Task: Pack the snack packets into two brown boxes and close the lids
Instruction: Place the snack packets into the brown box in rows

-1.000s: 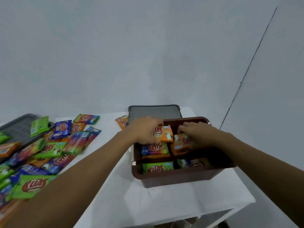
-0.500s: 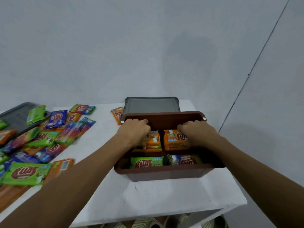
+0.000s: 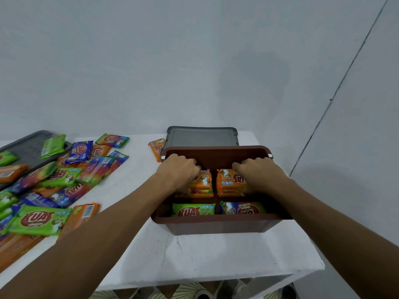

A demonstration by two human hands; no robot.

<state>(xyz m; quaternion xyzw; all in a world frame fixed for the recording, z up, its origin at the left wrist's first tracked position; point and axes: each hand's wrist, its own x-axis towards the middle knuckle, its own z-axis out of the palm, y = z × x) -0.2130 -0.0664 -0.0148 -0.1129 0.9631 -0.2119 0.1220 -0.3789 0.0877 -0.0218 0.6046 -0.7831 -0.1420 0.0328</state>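
Note:
A brown box stands open on the white table. Inside it, at the far side, two stacks of orange snack packets lie side by side. My left hand grips the left orange stack. My right hand grips the right orange stack. In the near half of the box lie a green packet and a multicoloured packet. A pile of loose snack packets covers the table's left side.
A grey lid lies flat just behind the box, with one orange packet beside it. A second grey lid sits at the far left under some packets. The table's front edge and right edge are close to the box.
Both hands have lowered the orange packets from above the box down onto the stacks at its far side. The view shifted slightly, leaving the box more central.

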